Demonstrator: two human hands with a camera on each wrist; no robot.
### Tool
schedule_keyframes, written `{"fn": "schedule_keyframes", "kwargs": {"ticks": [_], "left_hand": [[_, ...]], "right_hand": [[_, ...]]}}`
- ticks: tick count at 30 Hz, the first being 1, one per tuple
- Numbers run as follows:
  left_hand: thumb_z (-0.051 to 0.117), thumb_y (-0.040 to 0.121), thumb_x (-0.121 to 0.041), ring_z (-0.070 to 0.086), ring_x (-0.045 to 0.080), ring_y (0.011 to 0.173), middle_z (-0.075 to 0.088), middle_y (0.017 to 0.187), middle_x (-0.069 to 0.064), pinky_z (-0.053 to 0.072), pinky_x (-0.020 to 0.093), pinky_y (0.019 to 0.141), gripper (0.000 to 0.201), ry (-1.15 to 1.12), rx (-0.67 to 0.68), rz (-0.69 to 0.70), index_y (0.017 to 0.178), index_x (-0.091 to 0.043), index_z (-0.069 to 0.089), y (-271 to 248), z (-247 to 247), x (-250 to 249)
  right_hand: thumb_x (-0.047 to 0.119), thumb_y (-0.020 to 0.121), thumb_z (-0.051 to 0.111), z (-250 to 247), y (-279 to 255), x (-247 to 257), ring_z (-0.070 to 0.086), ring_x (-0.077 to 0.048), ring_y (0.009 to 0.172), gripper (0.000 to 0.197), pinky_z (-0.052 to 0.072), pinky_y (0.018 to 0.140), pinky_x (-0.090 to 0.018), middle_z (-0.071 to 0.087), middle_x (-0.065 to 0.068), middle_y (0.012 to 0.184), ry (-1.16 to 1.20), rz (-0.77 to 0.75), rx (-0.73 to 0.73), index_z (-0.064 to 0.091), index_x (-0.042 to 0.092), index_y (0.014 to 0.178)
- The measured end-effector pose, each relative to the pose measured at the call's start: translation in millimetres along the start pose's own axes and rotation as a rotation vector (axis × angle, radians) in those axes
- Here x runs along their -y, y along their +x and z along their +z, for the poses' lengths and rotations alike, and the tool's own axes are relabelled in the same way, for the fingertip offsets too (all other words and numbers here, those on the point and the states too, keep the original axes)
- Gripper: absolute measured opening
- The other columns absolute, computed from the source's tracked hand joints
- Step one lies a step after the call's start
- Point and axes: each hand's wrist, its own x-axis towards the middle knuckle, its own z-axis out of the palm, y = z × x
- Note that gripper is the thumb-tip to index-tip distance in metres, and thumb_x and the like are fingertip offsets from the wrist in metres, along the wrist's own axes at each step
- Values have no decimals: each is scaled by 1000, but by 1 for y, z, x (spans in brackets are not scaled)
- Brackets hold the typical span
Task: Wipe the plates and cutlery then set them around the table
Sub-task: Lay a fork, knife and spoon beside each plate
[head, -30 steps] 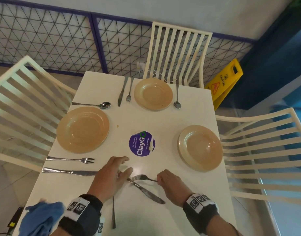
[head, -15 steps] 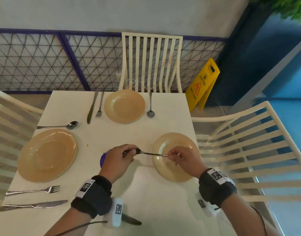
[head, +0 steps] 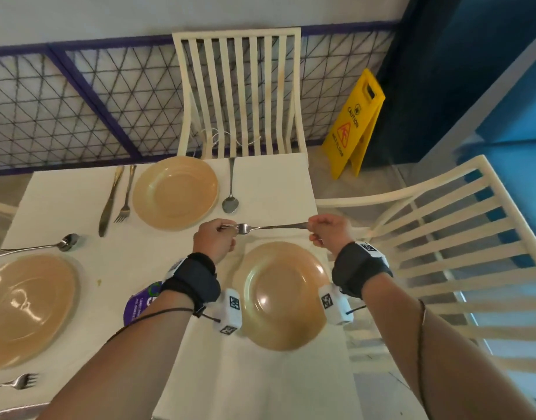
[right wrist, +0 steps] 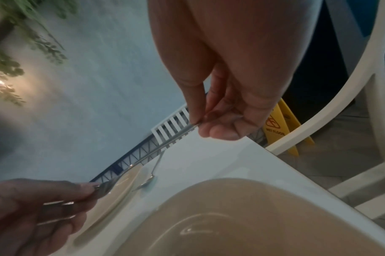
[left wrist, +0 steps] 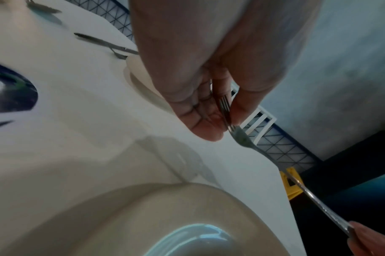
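Note:
Both hands hold one steel fork [head: 269,227] level above the white table [head: 260,386], just beyond the right-hand tan plate [head: 283,295]. My left hand [head: 213,241] pinches the tines [left wrist: 225,107]; my right hand [head: 329,230] pinches the handle end [right wrist: 193,125]. Another tan plate [head: 175,192] sits at the far side with a knife [head: 109,203] and fork [head: 126,197] to its left and a spoon [head: 231,192] to its right. A third plate [head: 27,310] lies at the left, a spoon [head: 48,245] beyond it and a fork [head: 16,381] nearer me.
White slatted chairs stand at the far side [head: 239,92] and at the right [head: 448,253]. A purple round sticker [head: 139,301] marks the table's middle. A yellow wet-floor sign [head: 354,122] stands on the floor by the blue wall. A mesh fence [head: 79,107] runs behind.
The fork was lifted off the near table by both hands and carried away from me, past the right-hand plate. The view swung right; the blue cloth has left the view.

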Motion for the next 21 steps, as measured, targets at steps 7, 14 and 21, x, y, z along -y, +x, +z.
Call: {"fn": "schedule_keyframes", "kwargs": {"ticks": [7, 14, 21], "left_hand": [[74, 80, -14, 72, 27, 84, 76, 93, 6, 61, 42, 89, 13, 127, -39, -49, 85, -25, 75, 36, 22, 17], [83, 76, -18, 71, 21, 93, 76, 91, 3, 57, 34, 92, 17, 198, -51, -58, 92, -18, 79, 40, 34, 26], [80, 80, -17, 69, 19, 96, 76, 95, 3, 54, 28, 90, 16, 242, -67, -48, 96, -17, 78, 40, 40, 29]], "right_hand": [[-2, 89, 63, -2, 37, -15, 55, -14, 50, 19, 55, 56, -25, 68, -13, 80, -186, 68, -25, 68, 10, 75], [3, 82, 60, -1, 48, -28, 69, -24, 62, 17, 63, 72, -44, 75, -15, 75, -407, 30, -92, 75, 6, 73], [7, 86, 62, 3, 52, -23, 66, -29, 84, 17, 56, 76, -30, 72, -10, 86, -612, 5, -133, 78, 10, 84]]}}
